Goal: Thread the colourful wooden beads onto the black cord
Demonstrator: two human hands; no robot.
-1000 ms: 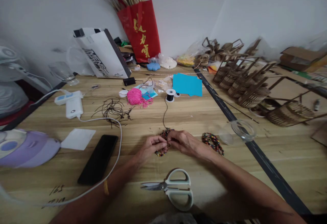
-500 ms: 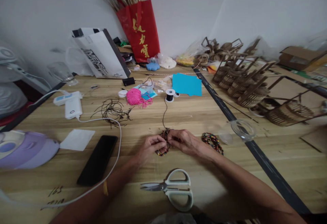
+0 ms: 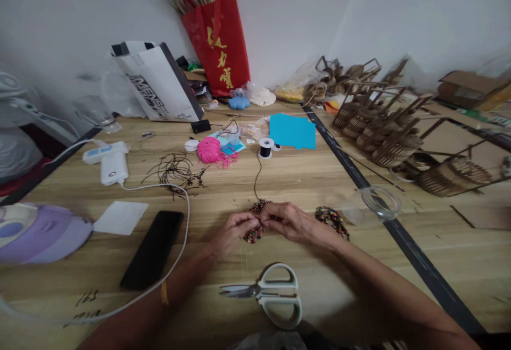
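Beads in a coiled bunch [image 3: 252,236] lie on the desk [image 3: 223,180] under my fingertips, in front of me, I think so both hands can work at one point. My left hand [image 3: 235,230] and my right hand [image 3: 293,223] meet there; each grip is almost closed, thumb to finger, pinching at this bunch. If a bead or a thread is between the tips, I cannot tell; it is too small.

One spool [image 3: 265,151] stands upright farther away, perhaps so its dark cord [image 3: 260,172] can run down freely to the bunch. One pair of scissors [image 3: 255,290] lies nearer to me, handles toward the right, maybe for easy reach by my right hand.

I count two bead bunches, the other one [image 3: 332,222] being near my right wrist, one phone [image 3: 152,251] and one pink yarn ball [image 3: 208,149]. The blue sheets [image 3: 293,131] overlap, so their number I cannot say.
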